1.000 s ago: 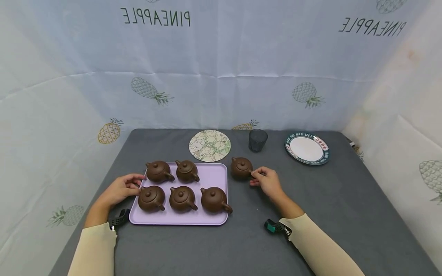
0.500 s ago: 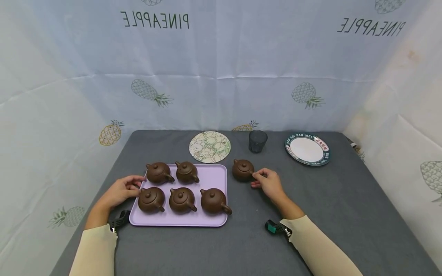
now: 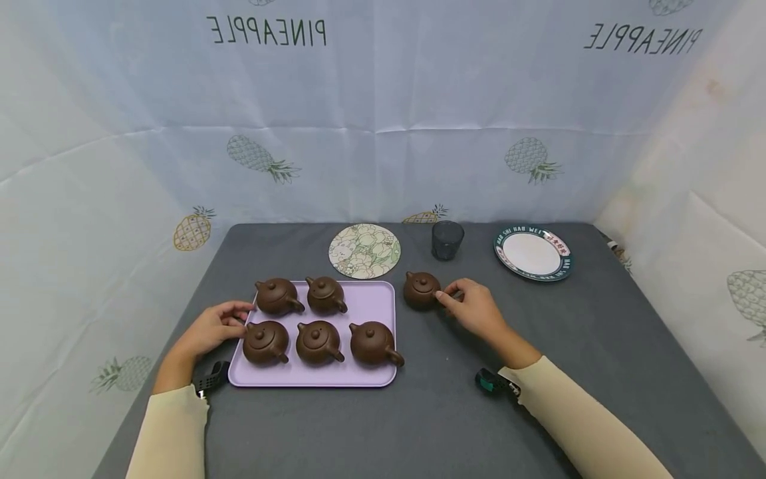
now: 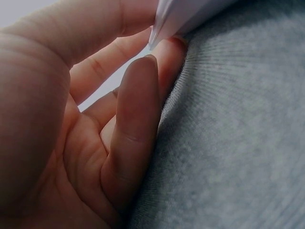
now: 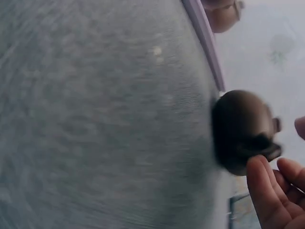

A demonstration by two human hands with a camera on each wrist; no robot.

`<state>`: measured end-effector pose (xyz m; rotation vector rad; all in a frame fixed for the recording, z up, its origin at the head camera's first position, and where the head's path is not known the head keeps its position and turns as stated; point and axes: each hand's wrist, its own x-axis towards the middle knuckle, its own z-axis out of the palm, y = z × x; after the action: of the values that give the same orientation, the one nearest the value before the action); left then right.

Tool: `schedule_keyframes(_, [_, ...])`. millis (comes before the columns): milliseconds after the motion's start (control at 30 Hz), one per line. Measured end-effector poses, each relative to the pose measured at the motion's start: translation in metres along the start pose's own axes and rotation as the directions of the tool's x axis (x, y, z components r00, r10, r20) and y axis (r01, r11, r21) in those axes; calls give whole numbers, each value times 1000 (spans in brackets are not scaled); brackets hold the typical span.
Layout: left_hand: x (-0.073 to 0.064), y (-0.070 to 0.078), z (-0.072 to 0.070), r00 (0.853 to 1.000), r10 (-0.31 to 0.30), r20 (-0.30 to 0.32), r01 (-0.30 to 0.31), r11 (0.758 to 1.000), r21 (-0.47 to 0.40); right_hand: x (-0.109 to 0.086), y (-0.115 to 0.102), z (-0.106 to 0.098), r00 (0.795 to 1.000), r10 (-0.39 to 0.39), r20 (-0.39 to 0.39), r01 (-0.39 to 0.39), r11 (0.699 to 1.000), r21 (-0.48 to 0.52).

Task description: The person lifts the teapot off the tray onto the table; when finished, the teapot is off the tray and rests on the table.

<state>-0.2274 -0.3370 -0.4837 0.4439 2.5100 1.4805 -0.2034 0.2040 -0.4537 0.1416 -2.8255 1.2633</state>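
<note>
A small brown teapot (image 3: 421,291) with a smiling mark stands on the grey table, right of a lilac tray (image 3: 311,377). My right hand (image 3: 475,307) is at its handle; in the right wrist view a fingertip (image 5: 256,167) overlaps the handle, and another digit stands apart from it. My left hand (image 3: 211,330) holds the tray's left edge; the tray rim (image 4: 159,28) lies between its digits in the left wrist view. Several similar teapots sit on the tray: a back pair with a left one (image 3: 278,297) and a right one (image 3: 326,295), and a front row including a middle one (image 3: 318,342).
Behind the tray lies a round floral mat (image 3: 364,251). A dark glass (image 3: 447,240) stands to its right, and farther right lies a white plate (image 3: 532,253) with a green rim. Pineapple-print cloth (image 3: 383,100) hangs around the table.
The right hand has shifted slightly, its wrist moving right and its fingers loosening at the handle. The lone teapot stays almost in place. The left hand remains at the tray.
</note>
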Motion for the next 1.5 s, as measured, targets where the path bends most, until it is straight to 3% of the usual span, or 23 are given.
schedule_keyframes(167, [0,0,-2,1000,-13,1,13,1000,11,-13,-23,1,993,-109,-46,108,994,-31])
schedule_keyframes(367, [3,0,-1,1000,-14,3,14,1000,20,-28,-38,28,959,-285,-5,284,956,77])
schedule_keyframes(467, [6,0,1,1000,-9,1,9,1000,13,-36,-38,41,941,-334,53,323,934,152])
schedule_keyframes(533, [7,0,3,1000,-9,2,9,1000,16,-42,-37,48,936,-335,110,309,929,203])
schedule_keyframes(667, [12,1,7,1000,-13,8,13,1000,23,-52,-34,56,941,-261,217,194,938,286])
schedule_keyframes(867, [19,3,7,1000,19,10,-19,999,30,-59,-30,62,936,-165,310,48,935,352])
schedule_keyframes(1033, [13,5,4,1000,7,14,-7,1000,20,-64,-31,70,926,-133,353,-28,908,418])
schedule_keyframes(1133, [9,5,4,1000,-3,13,3,1000,21,-66,-33,73,921,-142,363,-45,886,462])
schedule_keyframes(1233, [6,4,3,1000,-4,8,3,1000,27,-66,-36,73,915,-147,376,-48,885,463])
schedule_keyframes(1500, [0,1,2,1000,-13,-12,13,1000,11,-62,-49,66,910,-187,371,88,960,266])
